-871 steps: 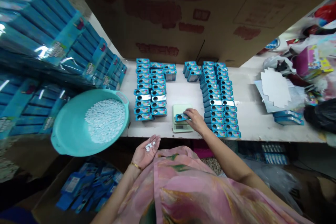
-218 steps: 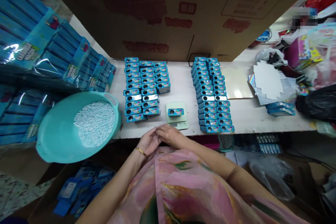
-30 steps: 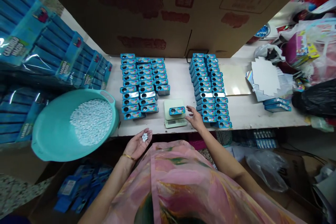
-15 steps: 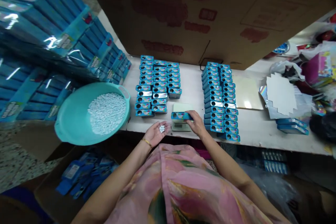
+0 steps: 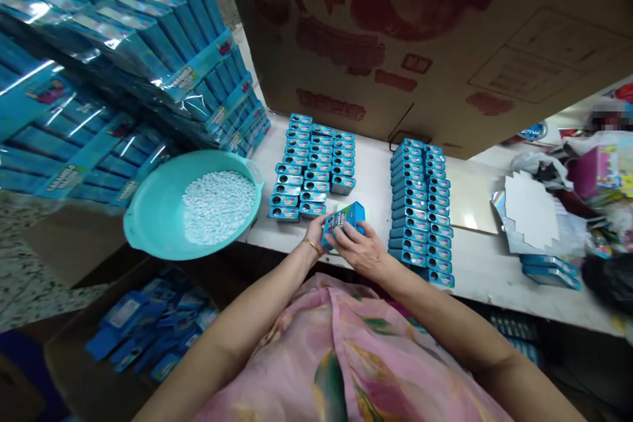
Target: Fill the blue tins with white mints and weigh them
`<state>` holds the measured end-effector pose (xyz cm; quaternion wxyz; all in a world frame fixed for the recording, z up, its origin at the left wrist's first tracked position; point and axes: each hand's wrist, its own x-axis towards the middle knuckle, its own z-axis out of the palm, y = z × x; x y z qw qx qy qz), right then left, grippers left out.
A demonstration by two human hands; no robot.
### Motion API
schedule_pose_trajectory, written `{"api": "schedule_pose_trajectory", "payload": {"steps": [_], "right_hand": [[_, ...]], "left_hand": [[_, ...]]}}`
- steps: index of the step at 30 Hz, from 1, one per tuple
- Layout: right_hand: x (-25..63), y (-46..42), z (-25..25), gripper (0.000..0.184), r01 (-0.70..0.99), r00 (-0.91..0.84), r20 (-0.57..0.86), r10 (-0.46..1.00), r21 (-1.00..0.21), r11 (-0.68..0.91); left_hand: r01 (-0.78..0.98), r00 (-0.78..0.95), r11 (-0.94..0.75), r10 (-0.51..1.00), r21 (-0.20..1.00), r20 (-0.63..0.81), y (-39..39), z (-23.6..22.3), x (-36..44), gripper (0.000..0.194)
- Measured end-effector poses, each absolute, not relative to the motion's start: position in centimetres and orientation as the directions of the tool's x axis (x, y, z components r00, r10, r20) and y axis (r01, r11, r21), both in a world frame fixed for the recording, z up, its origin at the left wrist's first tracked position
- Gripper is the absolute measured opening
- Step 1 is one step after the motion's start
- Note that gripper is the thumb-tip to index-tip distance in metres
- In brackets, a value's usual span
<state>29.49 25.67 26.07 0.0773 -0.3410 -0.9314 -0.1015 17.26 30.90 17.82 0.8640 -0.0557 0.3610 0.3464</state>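
Note:
A small blue candy tin (image 5: 354, 213) is tilted over the front of the table, its printed broad face turned up. My right hand (image 5: 363, 249) grips it with the fingers across that face. Cupped against the tin's lower left end is my left hand (image 5: 314, 235); its palm and most of its fingers are hidden, so any white candies in it do not show. Beneath the tin, a pale scale (image 5: 368, 212) is mostly covered. Rows of blue tins with dark round holes on top stand to the left (image 5: 284, 200) and to the right (image 5: 413, 244).
A turquoise basin (image 5: 148, 211) of small white candies (image 5: 217, 208) stands at the left. Wrapped stacks of blue boxes (image 5: 188, 72) rise behind it. A large cardboard carton (image 5: 420, 92) borders the table's back. White card (image 5: 529, 211) and tins (image 5: 550, 270) lie right.
The tin has been lifted off the scale and tilted, and my two hands have come together at it. The candies seen in my open left palm are now out of sight.

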Motion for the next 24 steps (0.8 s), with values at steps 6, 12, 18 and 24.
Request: {"api": "schedule_pose_trajectory", "payload": {"steps": [6,12,18,24], "right_hand": [[31.1,26.1,25.9,0.036,0.832,-0.508,0.266,0.82,-0.095,0.546],[34.0,25.9,23.3,0.028,0.732,-0.073,0.257,0.964,-0.642,0.227],[35.5,26.5,16.5,0.035,0.188,0.207,-0.079,0.975,-0.975,-0.119],[34.5,27.1,12.2,0.037,-0.067,0.199,-0.197,0.96,-0.98,-0.188]], "left_hand": [[-0.704,0.475,0.703,0.568,0.096,-0.672,31.0,18.4,17.5,0.02],[-0.725,0.415,0.682,0.54,0.092,-0.732,30.9,18.5,17.1,0.016],[-0.713,0.379,0.693,0.514,0.112,-0.769,30.0,19.0,15.4,0.019],[-0.709,0.31,0.689,0.499,0.152,-0.809,28.0,19.0,12.6,0.021]]}}
